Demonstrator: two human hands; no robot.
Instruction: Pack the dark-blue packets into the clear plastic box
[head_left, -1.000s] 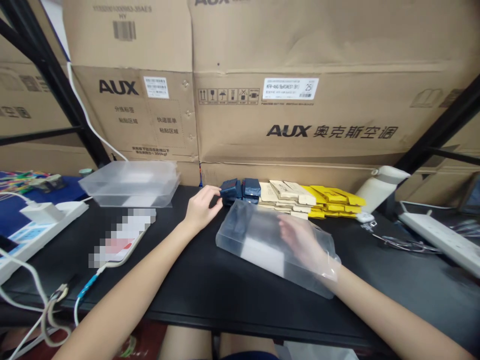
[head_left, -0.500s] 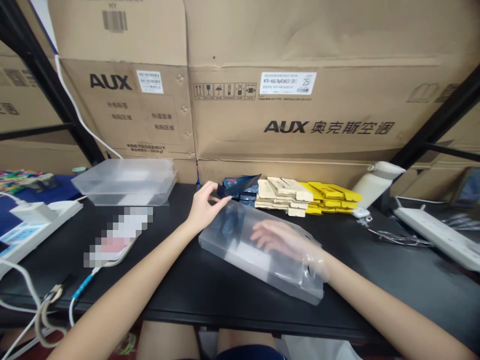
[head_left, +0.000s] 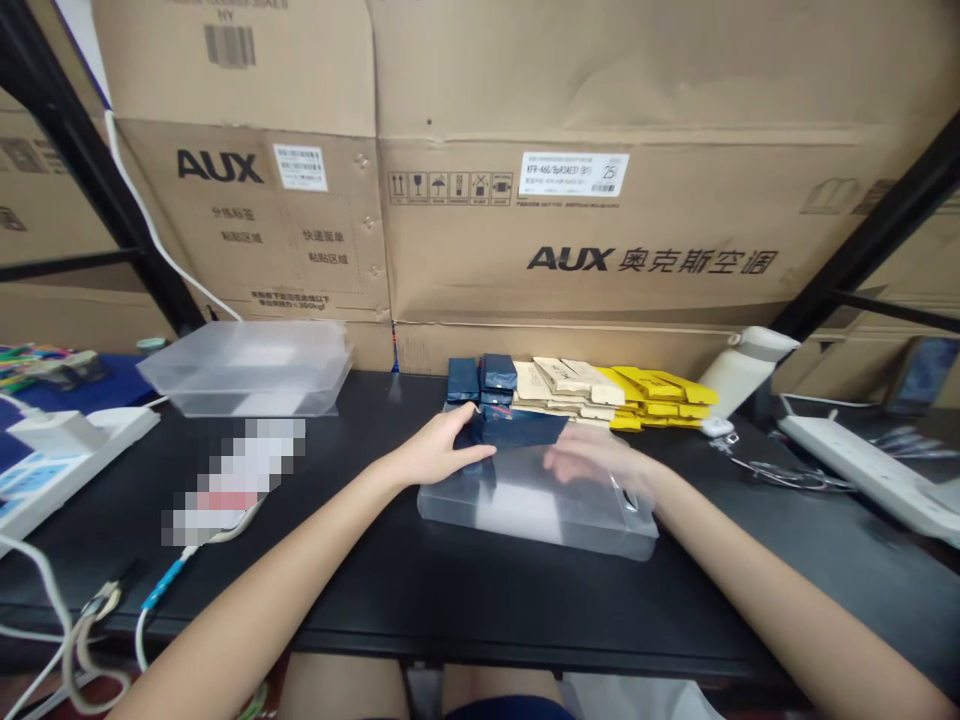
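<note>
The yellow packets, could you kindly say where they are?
In the head view, the yellow packets lie right of centre, between the cream packets and the white bottle.

From the clear rectangular plastic box (head_left: 525, 520) on the flat black desk (head_left: 525, 610), a flat dark-blue packet (head_left: 517, 428) is at the 12 o'clock edge. Beyond, from 11 to 2 o'clock, stand stacked dark-blue packets (head_left: 498, 371), cream packets (head_left: 566, 385) and yellow packets (head_left: 664, 398), then a white cylindrical bottle (head_left: 750, 372). A long white power strip (head_left: 862, 480) lies at 3, a flat rectangular phone (head_left: 240, 475) at 9, angular clear plastic trays (head_left: 247, 360) at 10. A tall brown cardboard wall (head_left: 577, 225) stands behind at 12.
</note>
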